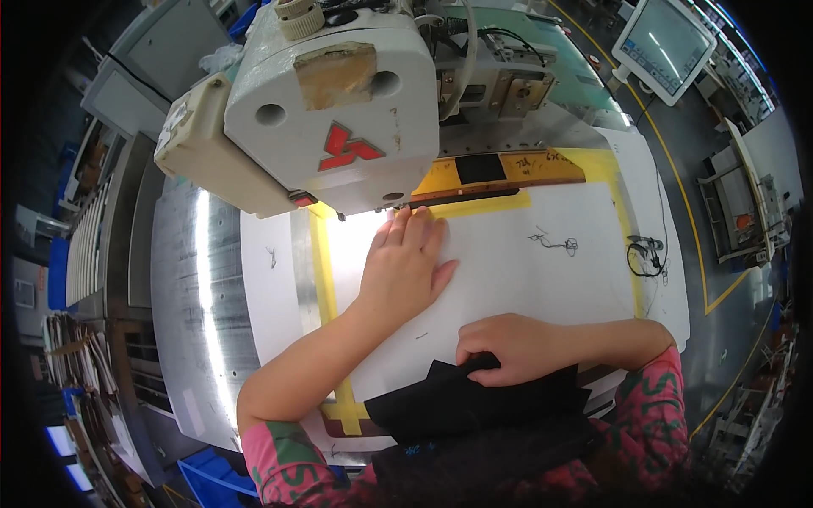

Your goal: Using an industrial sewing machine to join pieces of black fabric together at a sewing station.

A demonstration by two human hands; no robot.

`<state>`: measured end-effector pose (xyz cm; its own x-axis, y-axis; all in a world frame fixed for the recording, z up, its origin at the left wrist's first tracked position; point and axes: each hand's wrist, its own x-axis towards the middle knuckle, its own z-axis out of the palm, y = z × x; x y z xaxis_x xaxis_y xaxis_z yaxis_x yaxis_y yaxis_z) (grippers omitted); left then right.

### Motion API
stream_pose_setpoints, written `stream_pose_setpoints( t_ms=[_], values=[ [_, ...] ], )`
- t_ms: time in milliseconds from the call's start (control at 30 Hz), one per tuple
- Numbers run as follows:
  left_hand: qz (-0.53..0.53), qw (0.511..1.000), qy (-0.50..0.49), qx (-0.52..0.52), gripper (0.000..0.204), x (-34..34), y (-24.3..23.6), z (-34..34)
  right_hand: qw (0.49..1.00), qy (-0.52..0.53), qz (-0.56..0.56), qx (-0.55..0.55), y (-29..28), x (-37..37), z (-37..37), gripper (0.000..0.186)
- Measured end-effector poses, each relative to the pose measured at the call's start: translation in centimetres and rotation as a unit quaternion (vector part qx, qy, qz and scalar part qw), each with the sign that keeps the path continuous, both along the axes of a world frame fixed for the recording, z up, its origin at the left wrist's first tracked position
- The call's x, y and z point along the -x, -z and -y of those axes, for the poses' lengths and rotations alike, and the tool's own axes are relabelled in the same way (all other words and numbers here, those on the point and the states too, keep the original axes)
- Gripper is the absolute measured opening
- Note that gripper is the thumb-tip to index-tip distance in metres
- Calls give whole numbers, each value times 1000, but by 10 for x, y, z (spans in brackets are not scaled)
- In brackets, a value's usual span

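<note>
My left hand [405,264] lies on the white work surface [508,288] with its fingers stretched forward and the thumb apart. Its fingertips reach under the front of a large white sewing machine head [334,110], and what they touch there is partly hidden. Closer to my body, my right hand [512,349] is closed on a piece of black fabric [474,398], bunched at the top between thumb and fingers. A yellow clamp bar [525,169] with a black patch on it stretches to the right of the machine head. Along its front edge runs a dark strip [474,199].
Yellow tape [326,279] frames the white surface. Loose black thread [559,245] lies at right, with small scissors or snips [648,250] beyond it. A metal table [190,279] extends left. A monitor [665,46] stands far right, and a blue bin [212,474] sits lower left.
</note>
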<state>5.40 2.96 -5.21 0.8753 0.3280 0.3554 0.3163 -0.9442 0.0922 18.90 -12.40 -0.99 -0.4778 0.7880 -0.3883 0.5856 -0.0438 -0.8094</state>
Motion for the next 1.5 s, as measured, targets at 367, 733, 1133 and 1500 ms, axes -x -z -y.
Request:
stream_pose_setpoints(
  t_ms=[367, 733, 1133, 1500],
  values=[
    [143, 982, 16, 126, 23, 5, -20, -8, 949, 297, 2, -107, 13, -74, -26, 26],
    [97, 975, 172, 104, 35, 6, -16, 11, 918, 344, 126, -149, 4, -80, -66, 25],
    [-31, 999, -21, 24, 56, 5, -10, 6, 893, 343, 199, -214, 10, -78, -72, 23],
    [-59, 996, -31, 55, 59, 6, -11, 6, 862, 344, 208, -309, 27, -73, -73, 18]
  ],
)
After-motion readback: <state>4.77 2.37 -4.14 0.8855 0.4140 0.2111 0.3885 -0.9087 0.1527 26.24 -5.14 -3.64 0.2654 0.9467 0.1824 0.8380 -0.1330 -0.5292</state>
